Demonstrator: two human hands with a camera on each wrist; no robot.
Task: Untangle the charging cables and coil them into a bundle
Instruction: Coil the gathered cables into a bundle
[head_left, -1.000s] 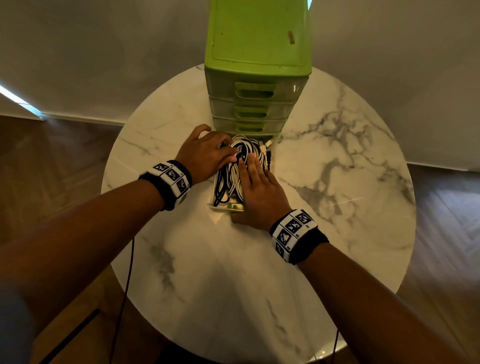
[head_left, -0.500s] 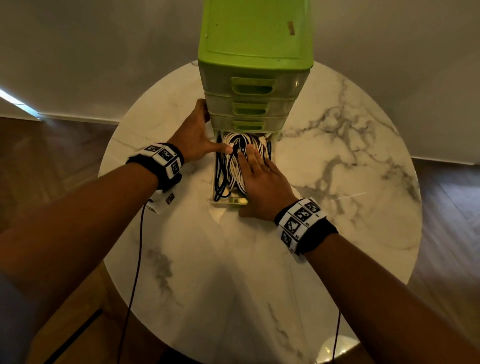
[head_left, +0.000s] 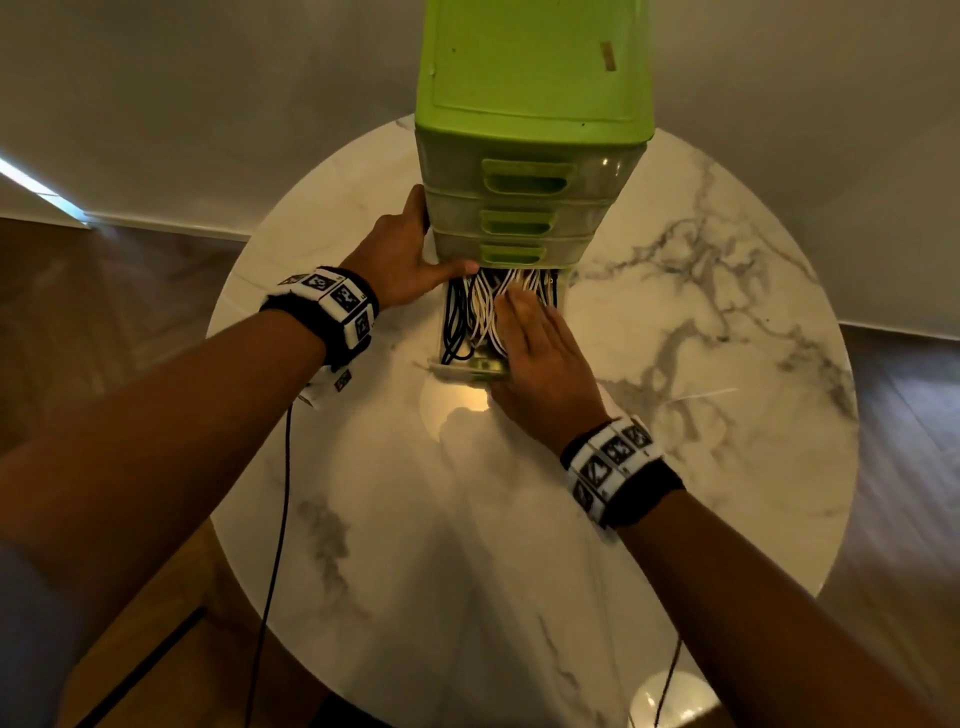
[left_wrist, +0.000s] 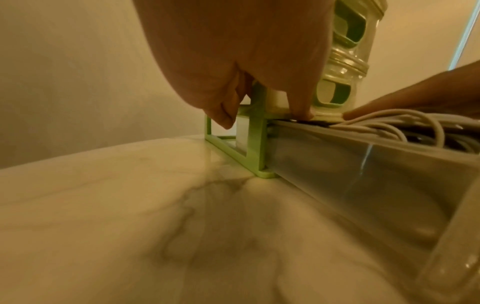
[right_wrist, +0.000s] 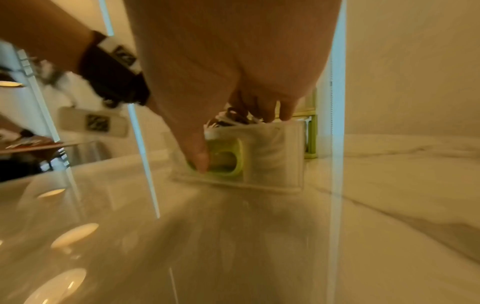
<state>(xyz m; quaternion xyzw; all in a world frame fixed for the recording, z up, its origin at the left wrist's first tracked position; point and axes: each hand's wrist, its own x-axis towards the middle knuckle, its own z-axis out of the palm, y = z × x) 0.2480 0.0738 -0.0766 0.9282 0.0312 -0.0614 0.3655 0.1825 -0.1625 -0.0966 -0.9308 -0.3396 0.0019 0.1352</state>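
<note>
A tangle of white and black charging cables (head_left: 480, 317) fills the pulled-out bottom drawer (head_left: 467, 370) of a green drawer unit (head_left: 530, 78). My right hand (head_left: 535, 343) lies flat on the cables with straight fingers. In the right wrist view its thumb (right_wrist: 200, 160) rests on the drawer's green handle (right_wrist: 235, 164). My left hand (head_left: 410, 249) grips the unit's front left corner, fingers along the side and thumb across the front. The left wrist view shows that thumb (left_wrist: 301, 111) just above the drawer's clear wall (left_wrist: 337, 164) and the cables (left_wrist: 389, 123).
The unit stands at the back of a round marble table (head_left: 675, 467). A thin white strip (head_left: 701, 395) lies to the right of the drawer. A black wire (head_left: 280, 519) hangs from my left wrist over the table's left edge. Wooden floor surrounds the table.
My left hand left the cables and took hold of the unit's left corner. The drawer now sits further into the unit, with my right hand still on the cables.
</note>
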